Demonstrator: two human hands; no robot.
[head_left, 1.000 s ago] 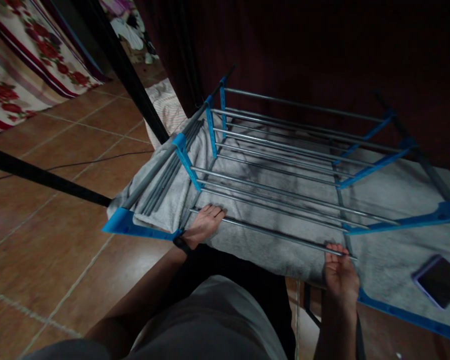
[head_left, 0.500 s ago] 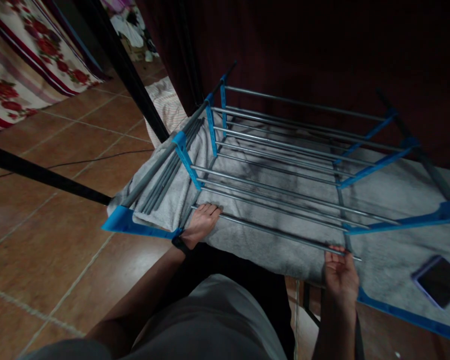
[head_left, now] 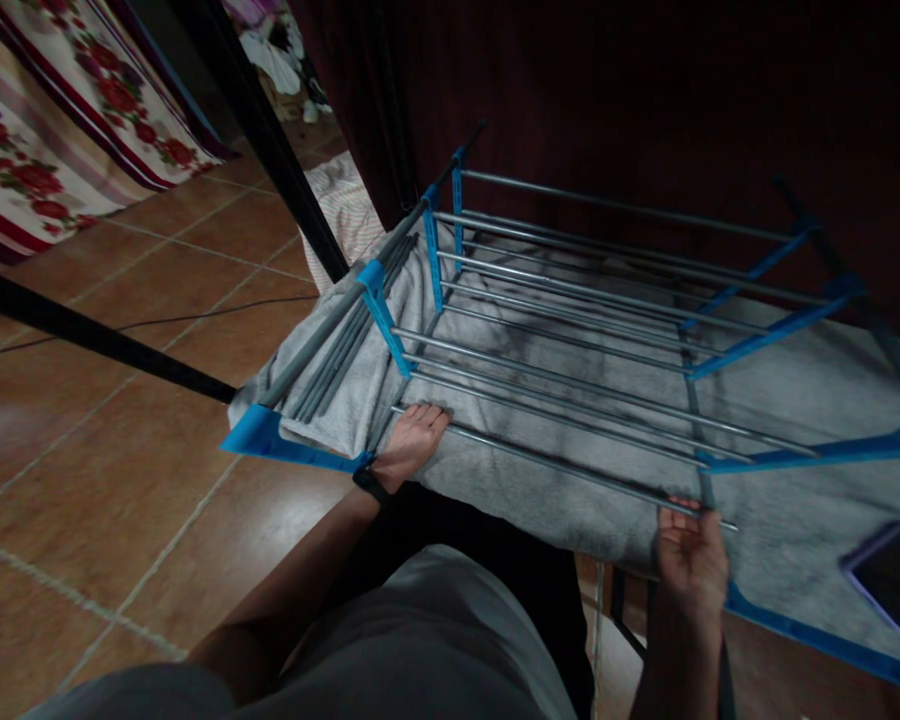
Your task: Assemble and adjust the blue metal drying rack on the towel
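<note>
A thin grey metal rod (head_left: 555, 463) lies crosswise in front of me, held near both ends. My left hand (head_left: 417, 438) is wrapped over its left part, knuckles up. Palm up, my right hand (head_left: 692, 548) grips it close to the right tip, which sticks out past the fingers. Just beyond is a rack frame of grey tubes with blue plastic brackets (head_left: 387, 318) and several crossbars (head_left: 570, 372) fitted between its two sides. The frame rests on its side on a grey blanket (head_left: 510, 515). Several loose rods (head_left: 343, 352) lie inside the left side of the frame.
A phone (head_left: 891, 575) lies on the blanket at the right. Black metal posts (head_left: 270, 150) stand at the left, and a dark red curtain (head_left: 607, 110) hangs behind. A floral curtain (head_left: 105, 100) and a cable (head_left: 217, 312) on the tiled floor are farther left.
The whole scene has shifted slightly rightward in view as the head turned. Both hands keep their hold on the rod, which stays in nearly the same place relative to the frame.
</note>
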